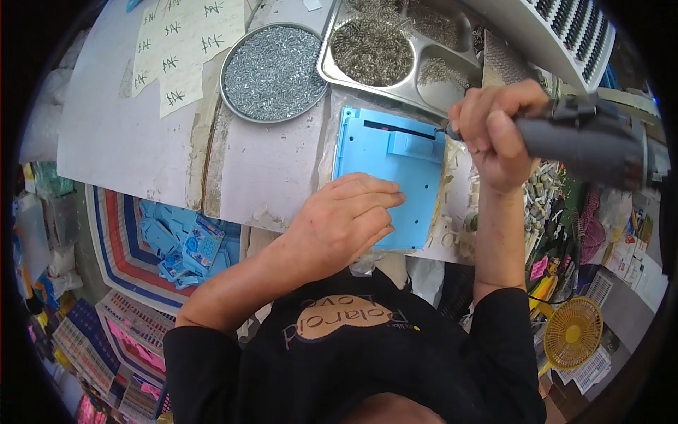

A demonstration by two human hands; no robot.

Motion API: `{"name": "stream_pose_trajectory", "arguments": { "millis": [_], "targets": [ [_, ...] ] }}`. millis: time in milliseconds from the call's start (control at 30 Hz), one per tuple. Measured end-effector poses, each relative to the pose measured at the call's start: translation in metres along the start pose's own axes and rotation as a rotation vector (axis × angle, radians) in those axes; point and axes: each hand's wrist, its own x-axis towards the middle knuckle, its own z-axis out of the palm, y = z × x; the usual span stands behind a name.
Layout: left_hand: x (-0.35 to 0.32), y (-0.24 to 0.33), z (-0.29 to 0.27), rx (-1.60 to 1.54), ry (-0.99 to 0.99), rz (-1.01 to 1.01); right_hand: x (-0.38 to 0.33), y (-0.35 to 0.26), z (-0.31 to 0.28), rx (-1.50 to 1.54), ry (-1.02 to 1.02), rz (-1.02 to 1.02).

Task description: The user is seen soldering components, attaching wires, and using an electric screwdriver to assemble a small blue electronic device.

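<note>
A flat light-blue plastic panel (385,162) lies on the worn white table (268,169). The left hand (342,219) rests flat on the panel's lower part, fingers spread, gripping nothing. The right hand (494,134) is wrapped tight around a grey electric screwdriver (586,145), whose tip touches the panel's top right corner. A round metal dish of small silver screws (274,71) sits just above.
</note>
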Motion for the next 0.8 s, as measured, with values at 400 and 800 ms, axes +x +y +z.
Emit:
{"name": "stream_pose_trajectory", "arguments": {
  "millis": [400,800],
  "targets": [
    [-0.001,-0.006,-0.011,0.039,0.289,-0.014,0.003,-0.064,0.069,0.26,-0.151,0.105],
    [-0.009,-0.026,-0.046,0.081,0.41,-0.099,0.03,-0.033,0.073,0.134,-0.14,-0.03]
  ]
}}
